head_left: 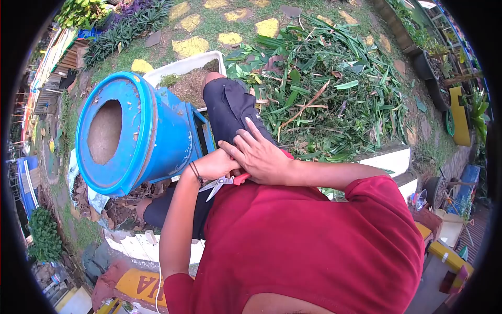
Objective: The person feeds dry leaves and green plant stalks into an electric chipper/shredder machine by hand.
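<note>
My right hand reaches in from the right, fingers stretched out and lying over my left hand, which is mostly covered. A black band circles my left wrist. Scissors with red handles stick out from under my right palm, their metal blades pointing down-left below the left wrist. The handles seem tucked in my right hand, though the grip itself is hidden. Both hands hover over my lap, above my black shorts and red shirt.
A blue barrel lies tipped at the left, a round hole in its lid. Behind it stands a white tub of soil. A heap of cut green leaves covers the ground ahead. Low white blocks sit at the right.
</note>
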`<state>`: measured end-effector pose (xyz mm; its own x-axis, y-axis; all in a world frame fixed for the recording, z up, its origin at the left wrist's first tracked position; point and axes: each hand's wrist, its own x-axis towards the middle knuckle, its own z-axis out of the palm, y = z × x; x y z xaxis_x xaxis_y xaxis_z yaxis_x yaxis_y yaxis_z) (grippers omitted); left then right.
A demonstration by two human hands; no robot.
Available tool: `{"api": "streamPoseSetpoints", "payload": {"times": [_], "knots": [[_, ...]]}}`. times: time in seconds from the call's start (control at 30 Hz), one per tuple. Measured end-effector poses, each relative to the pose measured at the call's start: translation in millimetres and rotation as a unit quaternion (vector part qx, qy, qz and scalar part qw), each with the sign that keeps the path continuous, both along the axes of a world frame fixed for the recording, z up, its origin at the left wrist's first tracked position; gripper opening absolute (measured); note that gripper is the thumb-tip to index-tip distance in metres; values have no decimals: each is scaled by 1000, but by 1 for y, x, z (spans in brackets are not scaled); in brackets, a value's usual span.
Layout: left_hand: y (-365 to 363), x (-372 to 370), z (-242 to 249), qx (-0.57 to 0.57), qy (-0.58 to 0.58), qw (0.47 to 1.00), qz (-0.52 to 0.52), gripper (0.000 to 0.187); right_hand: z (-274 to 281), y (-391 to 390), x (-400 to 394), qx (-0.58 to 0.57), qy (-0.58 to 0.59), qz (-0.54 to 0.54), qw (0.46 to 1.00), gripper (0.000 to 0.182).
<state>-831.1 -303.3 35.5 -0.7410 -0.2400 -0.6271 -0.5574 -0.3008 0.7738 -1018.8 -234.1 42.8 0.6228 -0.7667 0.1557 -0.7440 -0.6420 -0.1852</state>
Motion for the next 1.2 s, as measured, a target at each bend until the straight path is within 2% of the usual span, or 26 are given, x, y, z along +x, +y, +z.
{"api": "streamPoseSetpoints", "payload": {"times": [0.03,0.1,0.17,0.23,0.27,0.3,0.33,0.37,0.4,0.43,0.47,0.5,0.53,0.57,0.63,0.7,0.77,0.8,0.87,1.0,1.13,1.2], "knots": [[-5,-7,0,-3,9,1000,-11,20,6,-3,-4,1,-2,-5,1000,89],[-14,-17,5,15,-14,1000,-15,20,16,-10,-12,97,-50,-36,993,98],[-24,-26,14,33,6,999,-22,20,16,-16,-24,86,-75,-47,992,93],[-35,-33,32,47,-8,998,-50,24,15,-22,-38,144,-125,-56,980,80],[-37,-35,47,147,55,988,10,33,8,-21,-46,139,-170,-70,973,68],[-39,-35,55,243,116,960,73,45,1,-22,-55,141,-175,-75,972,68],[-45,-28,46,244,145,957,56,62,-6,-23,-66,150,-171,-95,969,63],[-49,-25,50,191,155,967,69,61,-11,-25,-77,160,-167,-116,966,58],[-51,-22,49,196,160,961,113,61,-14,-27,-90,164,-204,-143,954,45],[-52,-18,45,201,165,953,156,61,-22,-30,-103,165,-206,-149,953,45],[-50,-11,35,205,162,953,151,61,-34,-34,-115,321,-310,-245,861,38],[-47,-3,18,218,169,934,226,60,-50,-38,-130,459,-397,-326,725,32],[-42,6,0,229,175,909,300,59,-80,-43,-149,448,-437,-346,699,30],[-34,16,-20,213,138,909,330,57,-114,-48,-170,435,-476,-365,671,30],[-14,41,-61,156,28,921,355,54,-160,-64,-220,472,-541,-441,539,29],[12,62,-99,122,-141,907,377,47,-203,-82,-265,468,-617,-458,436,23],[52,102,-156,-2,-207,926,316,38,-228,-106,-304,456,-638,-475,399,21],[65,113,-164,-3,-211,926,312,38,-233,-120,-320,444,-634,-498,392,25],[77,119,-172,-94,-175,924,326,33,-261,-148,-355,463,-611,-512,387,32],[58,95,-149,-51,-241,920,305,33,-296,-194,-398,491,-538,-601,328,48],[61,96,-144,-54,-274,916,288,33,-332,-227,-424,469,-523,-650,290,43],[61,95,-138,-54,-279,914,288,33,-336,-239,-430,482,-530,-642,273,42]]}}
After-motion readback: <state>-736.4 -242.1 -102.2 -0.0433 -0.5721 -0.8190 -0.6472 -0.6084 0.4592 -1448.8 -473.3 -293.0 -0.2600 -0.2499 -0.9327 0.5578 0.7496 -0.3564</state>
